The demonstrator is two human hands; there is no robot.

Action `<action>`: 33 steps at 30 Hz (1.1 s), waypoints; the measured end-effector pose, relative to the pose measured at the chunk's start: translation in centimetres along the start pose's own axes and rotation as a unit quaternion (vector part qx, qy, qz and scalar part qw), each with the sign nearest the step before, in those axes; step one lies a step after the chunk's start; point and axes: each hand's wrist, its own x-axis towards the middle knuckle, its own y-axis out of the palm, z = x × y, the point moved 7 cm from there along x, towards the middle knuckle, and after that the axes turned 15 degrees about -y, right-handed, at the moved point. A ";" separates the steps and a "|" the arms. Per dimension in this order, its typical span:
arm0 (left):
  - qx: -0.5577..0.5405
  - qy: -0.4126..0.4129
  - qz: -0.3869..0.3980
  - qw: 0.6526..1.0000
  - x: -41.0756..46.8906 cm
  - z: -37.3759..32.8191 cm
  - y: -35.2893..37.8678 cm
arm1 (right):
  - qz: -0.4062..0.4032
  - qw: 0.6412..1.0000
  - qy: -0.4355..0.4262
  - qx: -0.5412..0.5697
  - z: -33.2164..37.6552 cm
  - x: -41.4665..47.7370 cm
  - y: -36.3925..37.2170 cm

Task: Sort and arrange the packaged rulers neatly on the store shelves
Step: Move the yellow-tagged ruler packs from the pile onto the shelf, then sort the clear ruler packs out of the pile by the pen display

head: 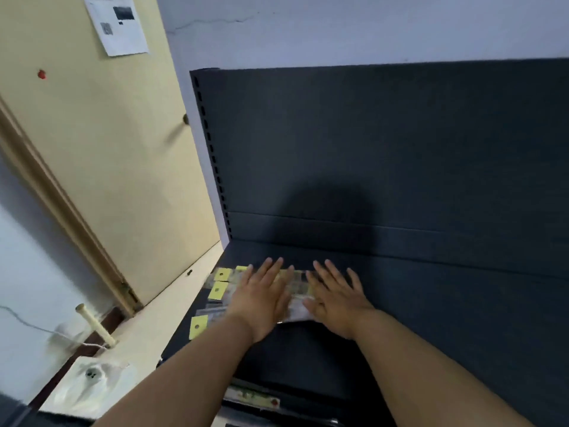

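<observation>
The left hand (261, 298) and the right hand (337, 303) are laid palm-down, side by side, on the packaged rulers (297, 286), which are spread flat on the dark shelf (446, 309) toward its left end. Neither grip is closed: the fingers of both hands are held straight and slightly fanned, pointed toward the back panel (369, 134), and nothing is curled round or pinched. The clear packets are pressed under the palms and fingers, and a strip of them is seen in the gap between the two hands. Yellow header cards (222, 275), each punched with a hole, are shown to the left of the left hand, one set nearer the shelf's front edge than the others. How many packets are covered cannot be told. A cream door (107, 149) with a paper notice (115, 24) is seen to the left of the shelving.
</observation>
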 end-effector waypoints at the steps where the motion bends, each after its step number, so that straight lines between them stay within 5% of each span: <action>1: 0.002 0.024 -0.006 1.000 0.8 -1.7 -0.6 | -0.005 1.000 0.021 -0.009 -1.1 -1.1 -0.6; 14: -0.046 0.340 -0.055 0.938 -4.1 -33.8 -4.5 | -0.059 0.943 0.323 -0.051 -17.4 -30.6 -4.0; 22: -0.046 0.430 -0.069 0.899 -13.7 -57.7 -7.5 | -0.059 0.903 0.423 -0.057 -26.0 -53.6 -3.5; 33: -0.040 0.481 -0.028 0.875 -18.5 -79.7 -7.3 | -0.057 0.859 0.508 -0.011 -37.7 -73.4 0.0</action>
